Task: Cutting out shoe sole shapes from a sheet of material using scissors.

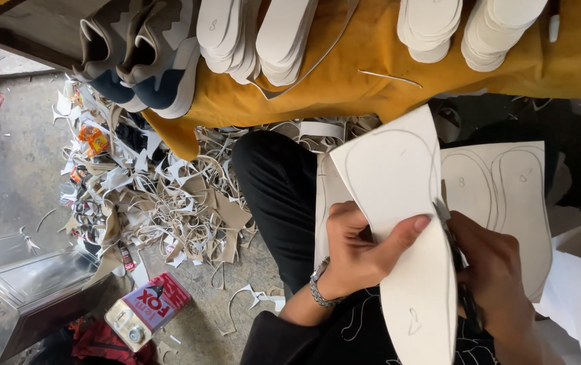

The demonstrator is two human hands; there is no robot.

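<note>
Above the person's lap, the yellow-draped desk [344,88] carries stacks of cut white insoles [250,34] and, at its left end, a pair of grey shoes [142,54]; below the desk's left end the floor [13,169] is littered with a heap of pale offcuts [169,203], with a red-and-white tin [147,311] lying beyond it. Just below the desk's front edge, a white sheet with a pencilled sole outline [398,203] stands tilted over the lap, and a second sheet bearing two outlines [507,196] lies just to its right. Left hand [358,253]: closed on the tilted sheet's edge, thumb pressed flat on its face. Right hand [500,277]: closed round dark scissors [456,263], blades at the sheet's right edge on or near the drawn line; whether the blades are parted cannot be told. Probable hazards, as judged here: the thin sheet may flex or buckle under the one-handed hold, so that the cut strays from the line and spoils the piece; the left thumb lies close to the blades and could be nicked if the sheet slips; the loose second sheet may slide off the knee into the offcuts.
</note>
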